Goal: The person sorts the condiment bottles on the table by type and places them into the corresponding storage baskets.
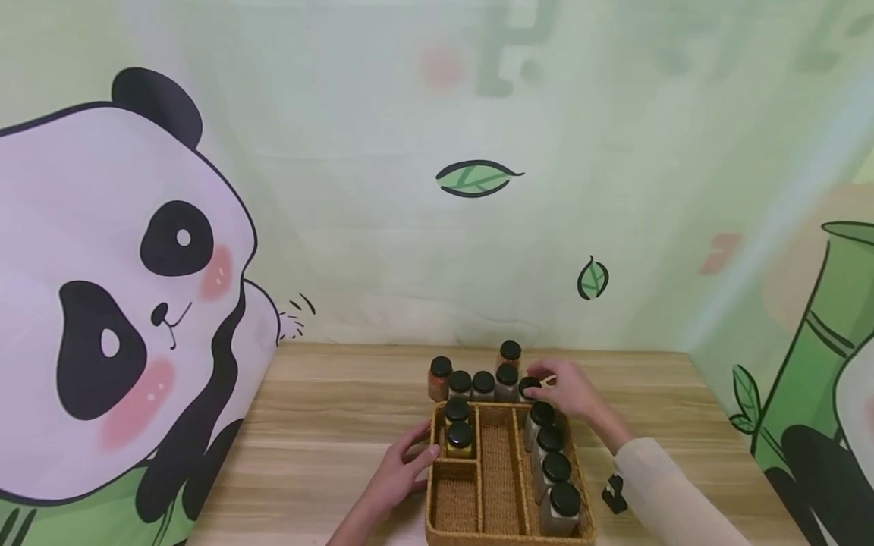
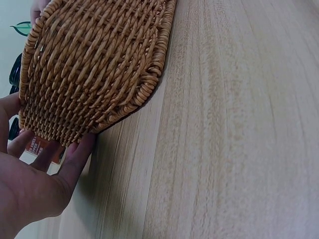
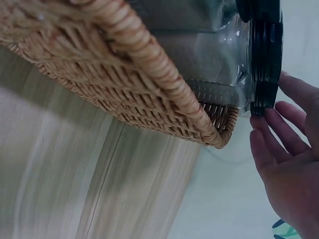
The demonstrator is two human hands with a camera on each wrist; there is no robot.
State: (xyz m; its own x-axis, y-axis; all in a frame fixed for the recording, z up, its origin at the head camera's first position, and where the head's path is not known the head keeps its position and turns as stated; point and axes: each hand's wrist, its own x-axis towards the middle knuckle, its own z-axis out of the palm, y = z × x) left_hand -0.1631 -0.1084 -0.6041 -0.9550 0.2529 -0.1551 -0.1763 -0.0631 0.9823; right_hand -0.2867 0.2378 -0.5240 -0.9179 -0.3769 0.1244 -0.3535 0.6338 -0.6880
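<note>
A woven basket (image 1: 498, 485) with several compartments stands on the wooden table. My left hand (image 1: 403, 466) grips its left side, thumb at the rim; in the left wrist view the fingers (image 2: 79, 157) press the woven wall. My right hand (image 1: 567, 388) pinches the black lid of a spice jar (image 1: 529, 385) just behind the basket's far right corner. That jar's body is mostly hidden. Several black-lidded jars (image 1: 564, 500) line the right compartment, and two jars with yellowish contents (image 1: 460, 440) stand in the upper left one. The middle and lower left compartments hold nothing.
Behind the basket stands a row of jars (image 1: 483, 385), with a reddish jar (image 1: 440, 379) at its left and another jar (image 1: 509, 353) farther back. A small black object (image 1: 614, 494) lies right of the basket. A printed panda backdrop (image 1: 382, 250) rises behind the table.
</note>
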